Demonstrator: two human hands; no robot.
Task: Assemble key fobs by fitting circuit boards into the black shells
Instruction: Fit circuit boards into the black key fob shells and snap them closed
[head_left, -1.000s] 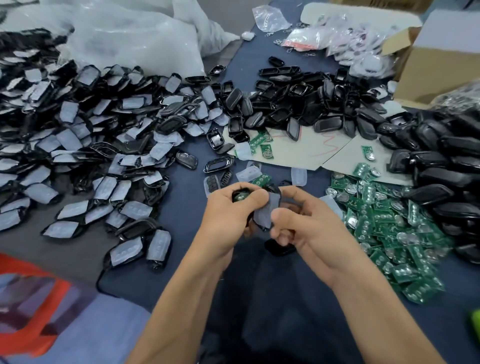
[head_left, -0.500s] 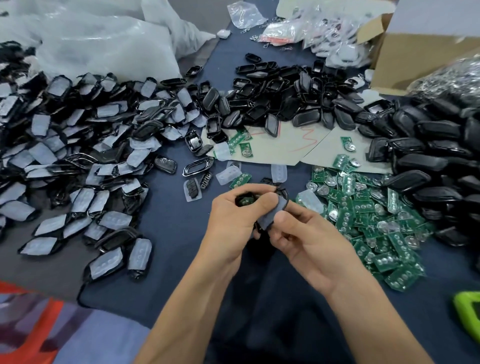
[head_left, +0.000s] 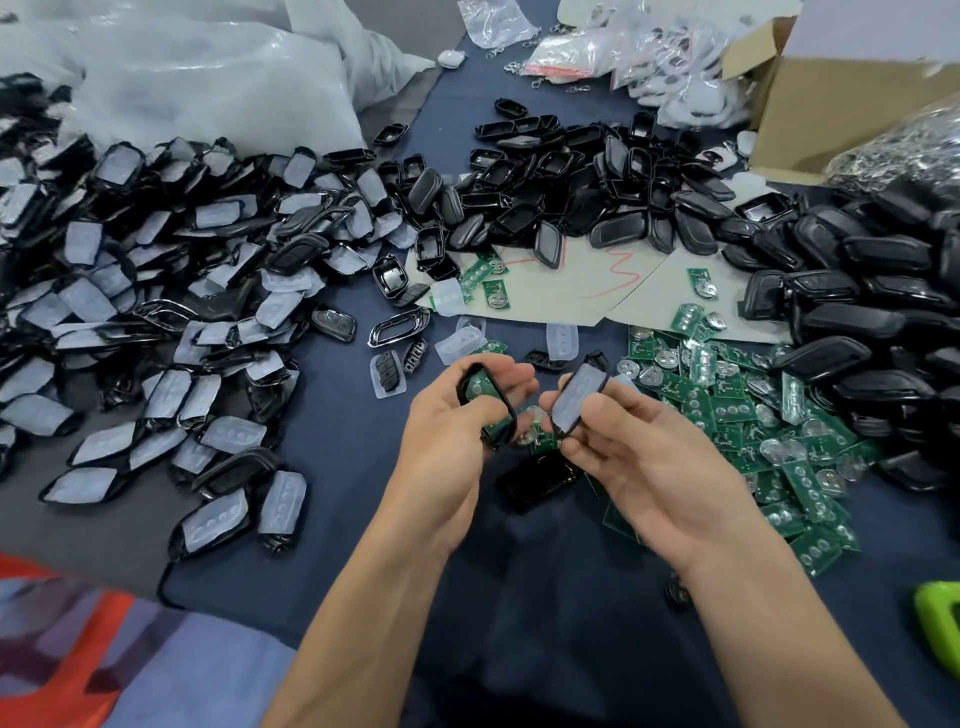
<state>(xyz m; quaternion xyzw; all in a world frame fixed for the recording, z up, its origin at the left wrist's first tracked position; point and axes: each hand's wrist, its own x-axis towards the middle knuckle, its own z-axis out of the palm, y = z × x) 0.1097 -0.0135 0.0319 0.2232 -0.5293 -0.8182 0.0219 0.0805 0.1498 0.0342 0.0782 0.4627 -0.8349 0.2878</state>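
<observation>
Grips with the left hand (head_left: 447, 415) a black shell half (head_left: 511, 415), fingers curled round its rim, thumb across the near side. Seated inside it, face up: a green circuit board (head_left: 475, 387). Pinches with the right hand (head_left: 639, 452) a second shell half (head_left: 579, 397), lined with a translucent button pad and tilted toward the first. Held just apart, not touching, above the dark blue desk (head_left: 337, 415).

Lying flat on the desk at 6 o'clock, just below the hands: a glossy black piece (head_left: 537, 480).

At 3 o'clock, near the right hand: a heap of loose circuit boards (head_left: 753, 415), many carrying round silver battery clips.

From 1 to 3 o'clock, beyond the boards: a heap of closed black shells (head_left: 857, 312).

At 12 o'clock: a pile of empty shells (head_left: 571, 182), partly on a cardboard sheet (head_left: 571, 296) marked with a red scribble; a few boards on the same sheet.

Between sheet and hands: a chrome trim ring (head_left: 400, 327) and several loose translucent pads.

From 9 to 11 o'clock: a broad heap of padded shells (head_left: 156, 291).

At 11 o'clock, far edge: white plastic bags (head_left: 208, 78).

At 1 o'clock, far edge: an open cardboard box (head_left: 831, 104), with small clear packets beside it.

At 4 o'clock, cut off by the frame edge: a bright green object (head_left: 935, 623), not identifiable.
</observation>
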